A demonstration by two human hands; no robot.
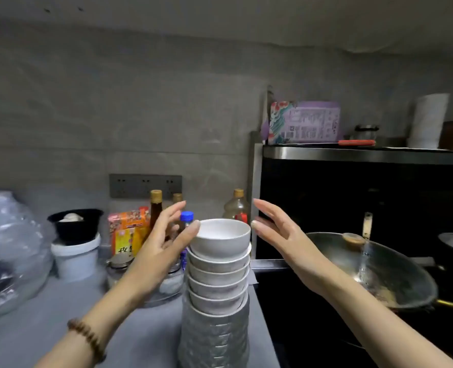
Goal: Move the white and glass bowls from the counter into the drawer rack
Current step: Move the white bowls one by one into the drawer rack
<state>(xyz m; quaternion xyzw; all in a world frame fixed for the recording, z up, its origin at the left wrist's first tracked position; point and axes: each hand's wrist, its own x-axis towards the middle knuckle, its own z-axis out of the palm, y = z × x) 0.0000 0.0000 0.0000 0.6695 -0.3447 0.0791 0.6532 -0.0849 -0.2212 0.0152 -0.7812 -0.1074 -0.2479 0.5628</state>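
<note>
While white bowls (221, 257) nest atop glass bowls (214, 338), top empty, both grips spread.

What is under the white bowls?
The white bowls sit stacked on a pile of patterned glass bowls. How many glass bowls there are, and the counter beneath them, cannot be seen.

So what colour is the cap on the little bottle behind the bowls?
Blue. The bottle cap peeks out just left of the top white bowl, clearest in the head view.
</note>
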